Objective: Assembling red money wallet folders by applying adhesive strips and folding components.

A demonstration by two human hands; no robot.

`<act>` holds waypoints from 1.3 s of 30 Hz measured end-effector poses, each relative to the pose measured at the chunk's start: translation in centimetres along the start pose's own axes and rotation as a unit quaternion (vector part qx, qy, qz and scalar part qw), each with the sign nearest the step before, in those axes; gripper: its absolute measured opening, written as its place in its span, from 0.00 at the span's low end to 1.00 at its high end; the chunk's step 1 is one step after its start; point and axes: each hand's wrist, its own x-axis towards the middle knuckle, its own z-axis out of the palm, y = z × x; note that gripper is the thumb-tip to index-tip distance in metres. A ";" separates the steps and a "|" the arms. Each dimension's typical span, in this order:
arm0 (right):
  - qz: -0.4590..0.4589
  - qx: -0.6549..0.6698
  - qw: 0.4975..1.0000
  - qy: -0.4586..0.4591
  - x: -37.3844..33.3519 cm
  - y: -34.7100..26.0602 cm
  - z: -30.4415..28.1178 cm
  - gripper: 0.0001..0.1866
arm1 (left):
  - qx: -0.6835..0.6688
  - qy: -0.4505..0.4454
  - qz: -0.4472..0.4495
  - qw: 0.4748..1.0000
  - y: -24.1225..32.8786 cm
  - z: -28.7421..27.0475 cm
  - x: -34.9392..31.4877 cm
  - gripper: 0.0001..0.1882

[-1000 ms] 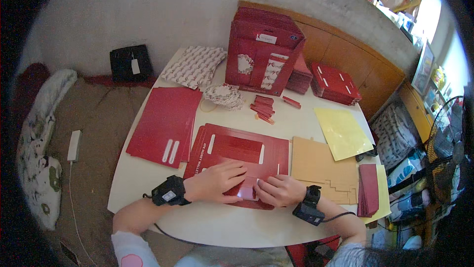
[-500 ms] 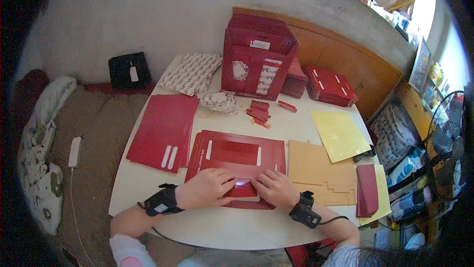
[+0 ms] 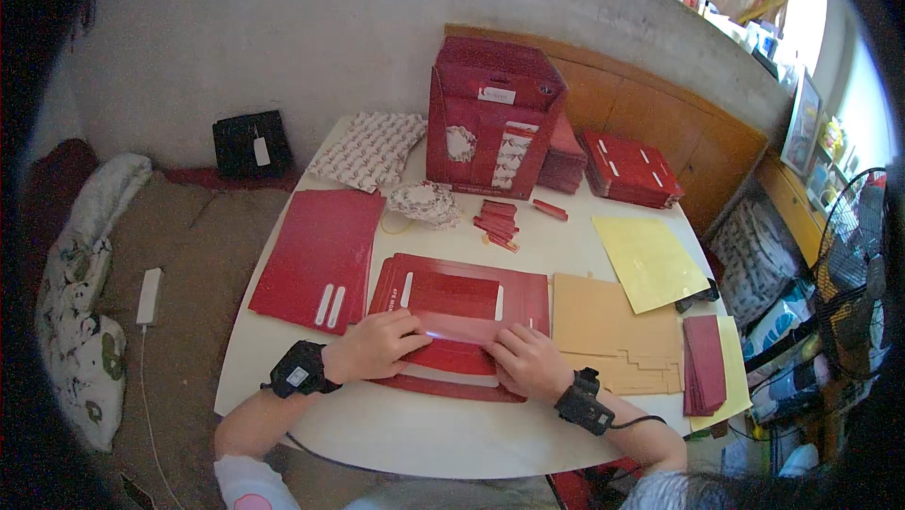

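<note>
Centrally, left hand and right hand flat, pressing red card sheet, bare table edge near.

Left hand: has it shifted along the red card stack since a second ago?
No. The left hand still presses the red card stack's near-left part.

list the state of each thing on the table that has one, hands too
left hand: flat, pressing the red card sheet
right hand: flat, pressing the same sheet
red card sheet: lying flat, near flap folded over
tall red box: upright, top open
red sheet stack: flat, untouched
</note>
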 end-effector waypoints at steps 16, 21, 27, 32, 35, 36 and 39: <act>0.059 0.109 0.991 -0.044 0.2 -0.6 -0.4 0.19 | -0.052 0.054 -0.030 0.997 0.8 0.5 -0.6 0.16; 0.145 0.230 0.962 -0.036 0.4 0.4 0.7 0.15 | -0.177 0.109 -0.170 0.963 0.7 1.2 -0.4 0.10; 0.275 0.296 0.914 0.017 1.7 0.7 0.9 0.22 | -0.235 0.173 -0.336 0.895 1.3 1.4 0.5 0.26; 0.260 0.275 0.924 0.042 2.2 0.5 1.1 0.29 | -0.080 0.192 -0.318 0.925 0.8 1.9 0.7 0.36; 0.253 0.229 0.939 0.048 2.4 0.0 0.9 0.29 | 0.118 0.186 -0.278 0.935 1.2 1.6 1.4 0.36; 0.260 0.207 0.942 0.041 2.4 -0.2 0.8 0.28 | 0.119 0.186 -0.277 0.935 1.2 1.5 1.5 0.36; 0.083 -0.012 0.996 0.030 1.4 0.5 1.8 0.21 | 0.157 0.171 -0.137 0.963 0.9 1.6 1.6 0.25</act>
